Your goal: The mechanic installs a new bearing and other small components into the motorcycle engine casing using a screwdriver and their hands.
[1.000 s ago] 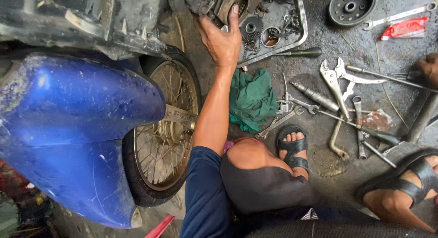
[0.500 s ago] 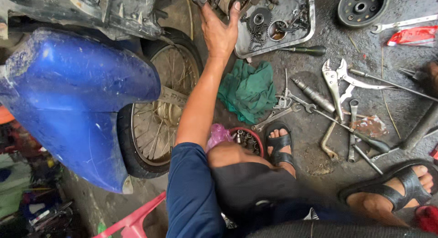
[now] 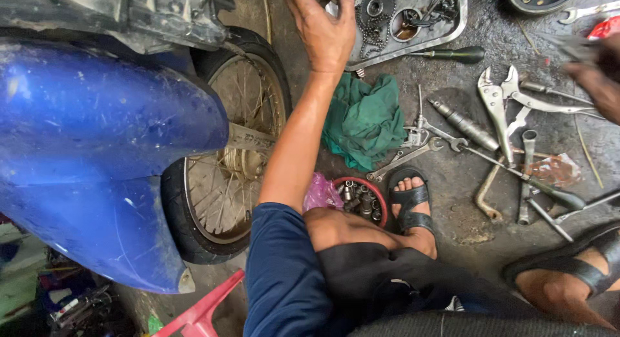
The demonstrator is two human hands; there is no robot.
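Our left hand [image 3: 326, 28] reaches forward with loosely curled fingers on a part we cannot make out at the near left corner of the metal tray [image 3: 452, 28], while our right hand [image 3: 597, 79], blurred, state unclear, hovers well apart above the pliers [image 3: 494, 101].

Left hand [image 3: 326, 30] outstretched, fingers curled; right hand [image 3: 597, 79] blurred.
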